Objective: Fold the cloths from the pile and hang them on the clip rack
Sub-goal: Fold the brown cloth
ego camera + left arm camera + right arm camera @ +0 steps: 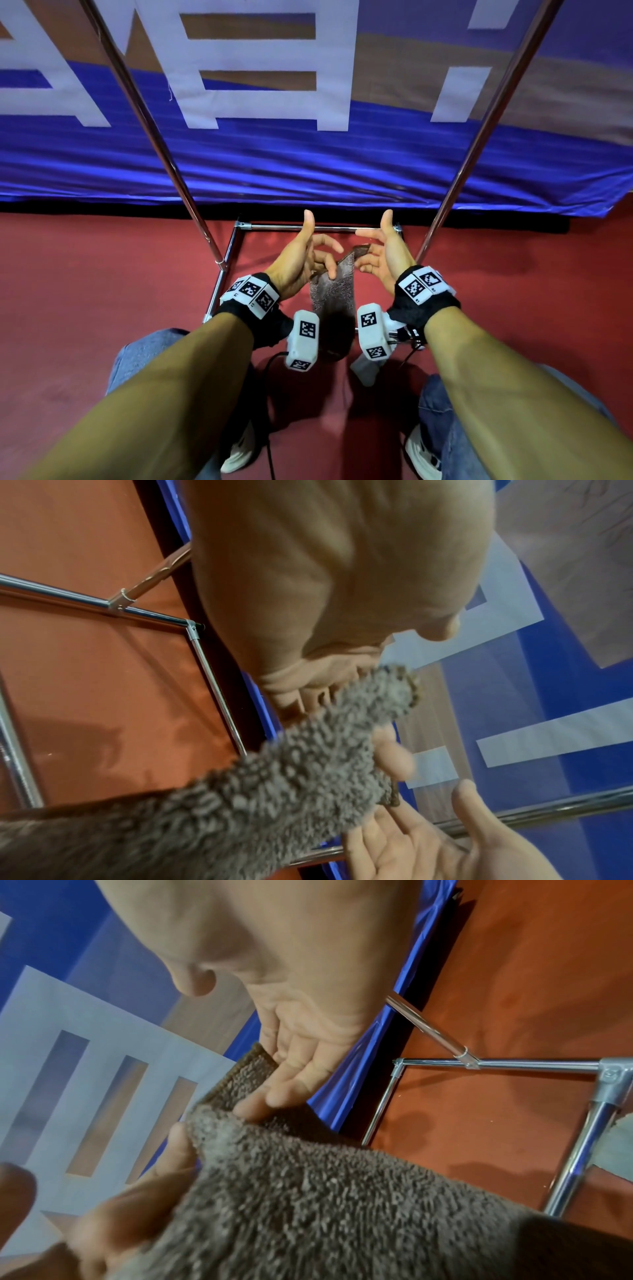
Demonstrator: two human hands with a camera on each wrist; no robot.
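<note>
**A:** Where's the cloth [331,291] from where you sit?

**B:** Between my two hands, held up in the air over the rack's base frame [318,227]. Its top edge runs across from my left hand [301,260] to my right hand [383,255], and the long axis hangs straight down towards my knees. It looks already folded into a narrow strip, though that's my reading of it.

**A:** Who's got hold of it?

**B:** Both. On the left wrist view my left fingers [394,753] are pinching the near corner. On the right wrist view my right fingers [274,1093] lie curled over the other end of the top edge, lightly pinching it. Both thumbs stick up, clear of the fabric.

**A:** Which hand is nearer the clips?

**B:** I can't see any clips. Only the two slanted chrome poles [150,137] rising either side show, so the hanging point must be above the frame. Neither hand is clearly closer; they sit level, just inside the poles.

**A:** And the room?

**B:** No worktop here. Red floor [85,291] below, a blue banner [342,164] with white lettering behind the rack. I'd guess the lift goes straight up, keeping the top edge taut.
</note>
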